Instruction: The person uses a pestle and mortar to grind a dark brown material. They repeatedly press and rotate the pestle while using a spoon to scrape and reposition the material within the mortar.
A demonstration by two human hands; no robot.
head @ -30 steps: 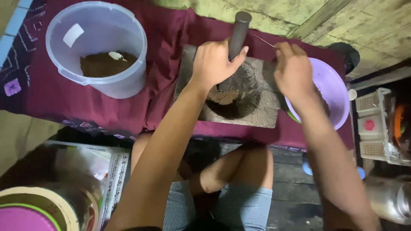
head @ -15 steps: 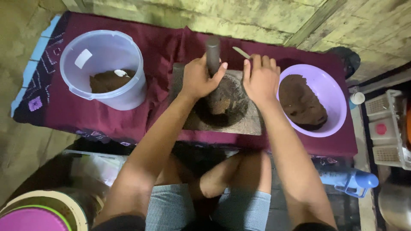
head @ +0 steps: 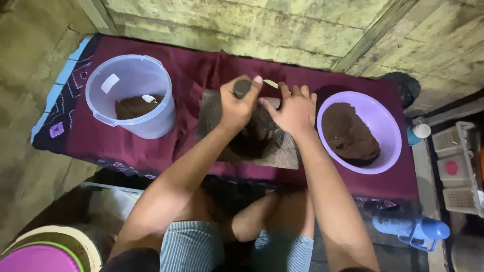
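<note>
A grey stone mortar [head: 282, 153] stands on a maroon cloth [head: 191, 75], with dark brown ground stuff in its hollow. My left hand [head: 236, 108] is wrapped around a dark pestle [head: 242, 86] that stands upright in the mortar. My right hand [head: 292, 111] lies flat over the mortar's right side with the fingers spread, and a pale thin object sticks out beyond the fingertips. A purple bowl [head: 388, 126] of brown powder sits to the right. A clear plastic bucket [head: 131, 75] holding brown powder and a white scoop sits to the left.
A weathered plank wall [head: 262, 25] runs behind the cloth. A blue bottle [head: 411, 227] lies on the floor at lower right, white plastic baskets [head: 456, 171] stand at the right edge, and round lids [head: 50, 249] sit at lower left. My bent legs are under the mortar.
The view has shifted, so everything sits lower in frame. My left hand has stayed on the pestle. My right hand has come off the purple bowl's rim and settled on the mortar.
</note>
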